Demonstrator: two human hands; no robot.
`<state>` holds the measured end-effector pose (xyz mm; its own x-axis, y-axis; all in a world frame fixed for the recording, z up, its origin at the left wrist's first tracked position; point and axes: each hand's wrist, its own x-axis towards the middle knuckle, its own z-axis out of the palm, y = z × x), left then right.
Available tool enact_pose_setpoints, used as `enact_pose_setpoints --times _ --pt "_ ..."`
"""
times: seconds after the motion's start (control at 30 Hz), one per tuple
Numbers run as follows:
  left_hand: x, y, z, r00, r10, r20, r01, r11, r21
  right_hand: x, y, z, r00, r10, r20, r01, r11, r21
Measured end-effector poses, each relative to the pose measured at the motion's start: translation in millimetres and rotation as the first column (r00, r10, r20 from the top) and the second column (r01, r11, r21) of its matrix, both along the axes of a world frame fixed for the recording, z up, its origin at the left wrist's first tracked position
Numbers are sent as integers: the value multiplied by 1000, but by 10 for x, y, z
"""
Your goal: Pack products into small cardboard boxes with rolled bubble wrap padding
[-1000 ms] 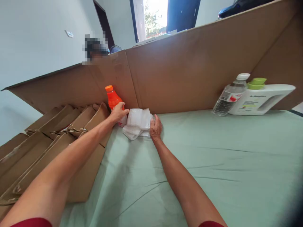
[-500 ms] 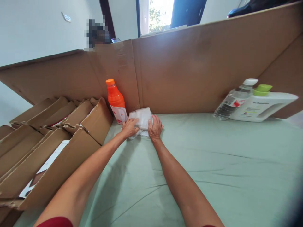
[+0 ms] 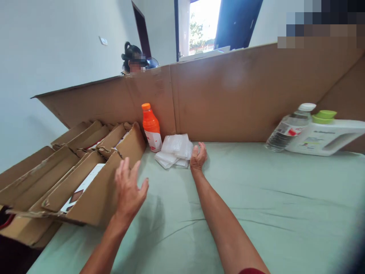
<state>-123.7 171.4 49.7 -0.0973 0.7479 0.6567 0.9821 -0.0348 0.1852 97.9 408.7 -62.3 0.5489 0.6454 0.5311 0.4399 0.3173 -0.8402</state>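
A small pile of clear plastic bags (image 3: pixel 175 150) lies on the green sheet against the cardboard wall. An orange bottle (image 3: pixel 151 127) stands upright just left of the pile. My right hand (image 3: pixel 198 158) rests on the sheet beside the pile's right edge, fingers loosely curled and apart, holding nothing. My left hand (image 3: pixel 129 190) hovers in the air nearer to me, fingers spread, empty, in front of the flattened cardboard boxes (image 3: pixel 85 171).
A cardboard partition (image 3: pixel 242 95) walls off the far side. A clear water bottle (image 3: pixel 289 127) and a white jug with a green cap (image 3: pixel 325 133) lie at the right. Another person's head shows behind the partition. The green sheet (image 3: pixel 256 213) covers the table.
My left hand has left the plastic bags and pulled back toward me, opening in the air. My right hand has let go of the pile and sits beside it.
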Motion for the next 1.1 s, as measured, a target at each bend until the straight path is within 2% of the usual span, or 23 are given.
enact_pose_setpoints --times 0.1,0.17,0.27,0.37,0.4,0.47,0.53,0.6,0.63,0.7,0.77,0.83,0.93,1.0,1.03,1.1 --pt "-416 -449 294 985 153 -86 -146 986 76 -21 -56 68 999 37 -29 -36 999 31" --pt "-621 -628 492 965 209 -157 -205 978 44 -37 -119 126 997 69 -45 -67 996 53" --pt "-787 -730 697 937 270 -223 -302 945 -124 -29 -273 231 992 121 -43 -117 989 84" --pt "-815 -738 747 917 345 -201 -390 881 -268 33 -491 359 986 165 -8 -163 981 102" --pt "-806 -745 732 922 340 -185 -381 883 -273 63 -571 405 984 178 7 -178 979 103" --pt "-777 -790 674 949 272 -157 -303 926 -226 128 -735 500 978 206 39 -209 973 97" --pt "-748 -888 608 981 140 -136 -162 974 -160 197 -912 590 969 238 66 -243 967 79" --pt "-719 -1043 565 992 -52 -115 40 993 -108 270 -1115 666 959 269 85 -274 960 51" --pt "-704 -1137 559 979 -172 -108 162 983 -92 309 -1231 695 952 292 89 -296 955 30" --pt "-673 -1347 575 917 -387 -93 381 921 -75 394 -1494 729 930 358 86 -357 934 -28" --pt "-652 -1562 613 863 -501 -69 498 865 -59 485 -1789 729 897 439 60 -432 896 -102" --pt "-656 -1757 624 870 -492 -17 492 871 -8 570 -2099 695 856 517 8 -507 842 -185" --pt "-718 -1969 473 937 -297 185 284 954 91 649 -2552 592 788 607 -104 -605 733 -310" --pt "-785 -2029 232 908 -143 394 128 990 63 653 -2822 509 750 637 -177 -648 656 -385" --pt "-818 -2029 81 865 -85 495 97 995 1 638 -2943 469 737 643 -209 -662 624 -415" --pt "-865 -1980 -234 764 14 645 110 982 -151 578 -3153 407 713 650 -264 -688 573 -446"
